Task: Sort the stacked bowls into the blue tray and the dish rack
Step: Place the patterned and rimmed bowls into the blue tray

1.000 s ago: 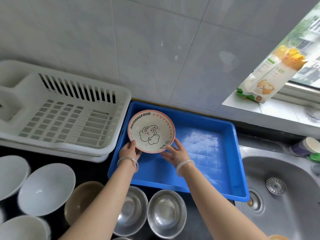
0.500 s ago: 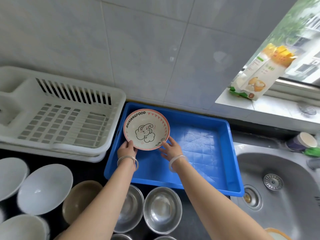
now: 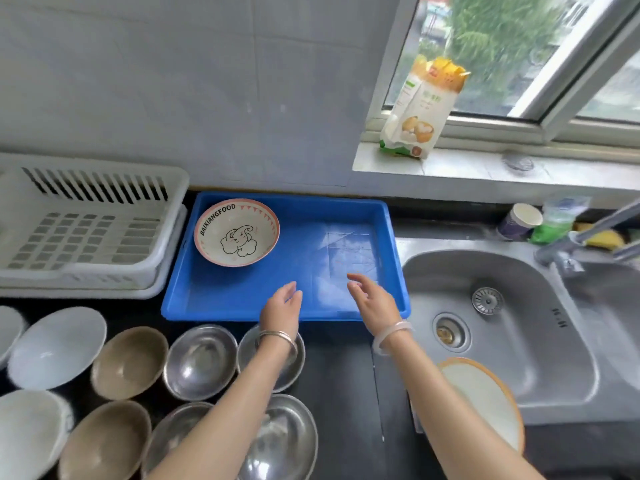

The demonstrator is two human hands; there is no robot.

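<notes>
- Head view: the left fingers (image 3: 292, 293) and right fingers (image 3: 358, 280) are loosely extended and hold nothing.
- The left hand (image 3: 282, 306) and right hand (image 3: 372, 301) hover over the near part of the blue tray (image 3: 294, 199), touching no bowl.
- The printed elephant bowl (image 3: 237, 232) sits upright in the tray's far left corner, well apart from both hands.
- Step in hand, as judged: one bowl is placed and the next pick has not begun.
- The next move calls for reaching to the counter, gripping one bowl by its rim and choosing the tray or the dish rack (image 3: 86, 230).
- Count in the tray: one bowl. The rack shows none.
- Count on the counter: four steel bowls (image 3: 200, 362), two brown bowls (image 3: 130, 362), three white bowls (image 3: 57, 346) and one orange-rimmed bowl (image 3: 485, 400) beside the sink (image 3: 502, 341).
- Whether any of these are stacks cannot be told.
</notes>
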